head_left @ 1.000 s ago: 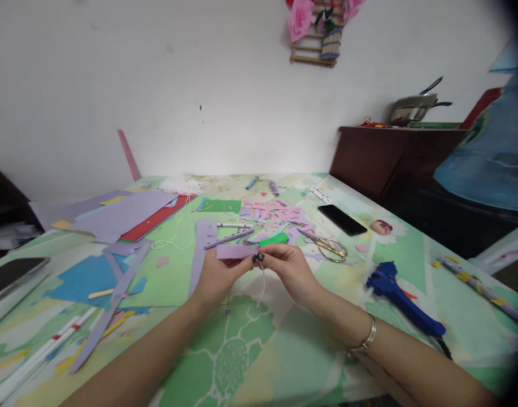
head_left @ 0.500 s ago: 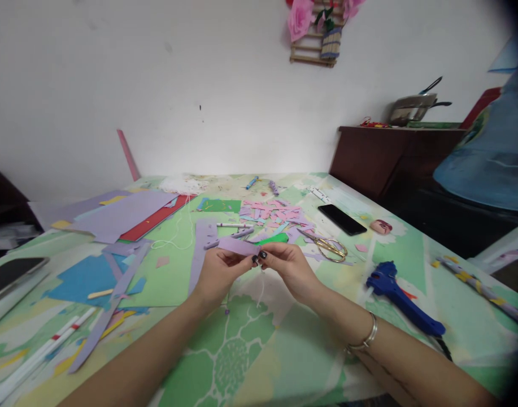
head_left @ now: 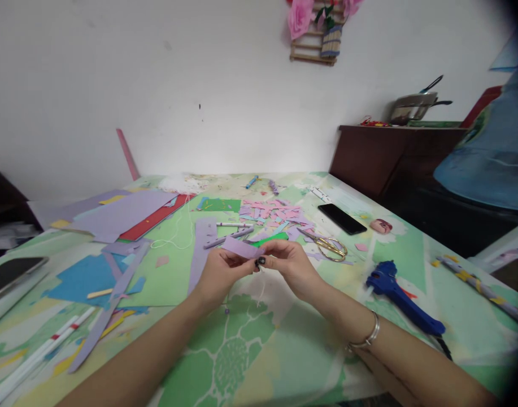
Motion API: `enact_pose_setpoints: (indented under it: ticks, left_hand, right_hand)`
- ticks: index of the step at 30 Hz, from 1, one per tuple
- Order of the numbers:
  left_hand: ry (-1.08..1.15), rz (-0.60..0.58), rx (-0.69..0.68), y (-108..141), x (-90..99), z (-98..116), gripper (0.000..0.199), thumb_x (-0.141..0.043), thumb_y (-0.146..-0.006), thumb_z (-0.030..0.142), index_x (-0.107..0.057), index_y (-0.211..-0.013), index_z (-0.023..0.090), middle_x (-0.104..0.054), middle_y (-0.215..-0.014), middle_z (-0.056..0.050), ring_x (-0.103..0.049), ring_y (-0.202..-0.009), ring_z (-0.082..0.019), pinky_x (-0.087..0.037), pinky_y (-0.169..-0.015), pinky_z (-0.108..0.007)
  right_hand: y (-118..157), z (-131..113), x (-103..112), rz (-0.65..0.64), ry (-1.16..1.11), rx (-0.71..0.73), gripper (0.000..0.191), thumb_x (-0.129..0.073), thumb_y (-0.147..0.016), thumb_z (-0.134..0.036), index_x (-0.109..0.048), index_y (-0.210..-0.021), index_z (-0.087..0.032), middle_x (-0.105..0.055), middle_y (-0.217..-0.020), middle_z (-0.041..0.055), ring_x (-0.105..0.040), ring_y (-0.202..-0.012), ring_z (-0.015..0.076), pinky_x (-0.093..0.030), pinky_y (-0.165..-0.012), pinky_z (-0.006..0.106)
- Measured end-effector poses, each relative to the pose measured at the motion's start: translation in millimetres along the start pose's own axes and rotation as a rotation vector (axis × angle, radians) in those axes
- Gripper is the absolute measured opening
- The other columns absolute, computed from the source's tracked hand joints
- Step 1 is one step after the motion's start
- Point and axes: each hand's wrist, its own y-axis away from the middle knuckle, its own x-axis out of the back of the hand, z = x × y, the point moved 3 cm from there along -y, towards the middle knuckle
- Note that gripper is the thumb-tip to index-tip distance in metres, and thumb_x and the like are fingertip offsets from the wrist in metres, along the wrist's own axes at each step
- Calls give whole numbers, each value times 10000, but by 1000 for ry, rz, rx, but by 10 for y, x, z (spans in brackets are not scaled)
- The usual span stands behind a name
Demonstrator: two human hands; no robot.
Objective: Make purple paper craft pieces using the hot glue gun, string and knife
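Between my two hands is a small strip of purple paper [head_left: 240,247], held above the middle of the table. My left hand [head_left: 221,274] pinches it from the left, thumb and fingers closed. From the right, my right hand [head_left: 290,265] pinches its near end, the dark-nailed thumbs almost touching. A white string [head_left: 262,288] hangs down below the fingertips; where it meets the paper is hidden. Just beyond the hands lie a purple clip-like tool [head_left: 229,236], a green piece [head_left: 270,239] and gold-handled scissors [head_left: 333,249].
Right of my hands lie a blue glue gun [head_left: 405,299], a black phone [head_left: 342,219] and a decorated stick [head_left: 479,282]. Pink paper scraps [head_left: 269,212] are heaped behind. To the left are a light green sheet [head_left: 157,288], blue paper [head_left: 83,280] and another phone [head_left: 15,277].
The purple strip has turned slightly in the fingers, its free end shifting a little to the right. Both hands keep nearly the same place and grip.
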Motion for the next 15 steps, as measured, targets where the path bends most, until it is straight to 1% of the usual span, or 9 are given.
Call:
enact_pose_setpoints:
  ticks: [4,8,15]
  left_hand:
    - [40,-67,-8,-21,-3,-25,122,-742,-664,250,-726,-687,130,-678,-594,-40,-594,-570,-124,-467,-566,-222]
    - [150,-114,4,-35,-22,-45,128,-744,-666,244,-728,-726,132,-682,-618,-46,-597,-586,-129,-466,-566,-232]
    - [299,-159,62,-23,-50,-48,114,-760,-643,210,-726,-713,128,-661,-604,-37,-575,-569,-102,-444,-555,-212]
  right_hand:
    - [11,-26,-27,-65,-61,-9,179,-780,-634,-270,-677,-744,-173,-651,-627,4,-611,-627,165,-472,-677,336]
    - [26,-56,-46,-100,-89,-22,182,-768,-651,-303,-679,-741,-172,-639,-609,3,-610,-623,170,-466,-683,348]
    - [27,-40,-55,-93,-111,-44,171,-770,-644,-282,-673,-727,-170,-646,-607,6,-597,-614,160,-454,-682,340]
